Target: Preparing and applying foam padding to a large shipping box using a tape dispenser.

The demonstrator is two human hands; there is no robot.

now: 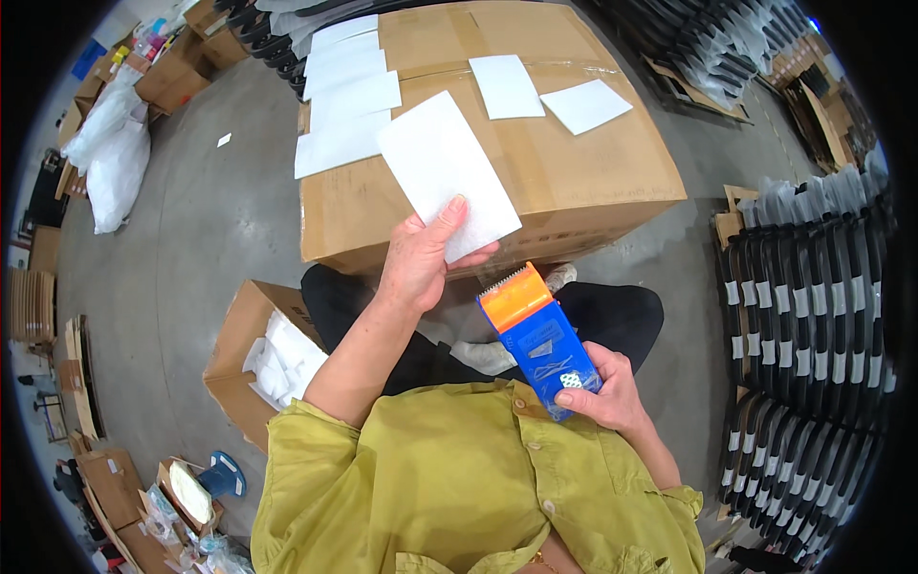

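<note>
A blank white rectangular sheet is pinched by its lower corner in my left hand, thumb on top. It is held up in front of a large brown cardboard box. My right hand grips the lower end of a blue handheld tool with an orange, toothed head. The toothed edge points up toward the box and stands apart from the sheet. On the box top lie more white sheets: an overlapping row along the left side, one sheet near the middle and another to its right.
An open cardboard box with white pieces inside stands by my left arm. Stacked black frames line the right side. White plastic bags and cartons sit at the far left. Below them is a blue spool.
</note>
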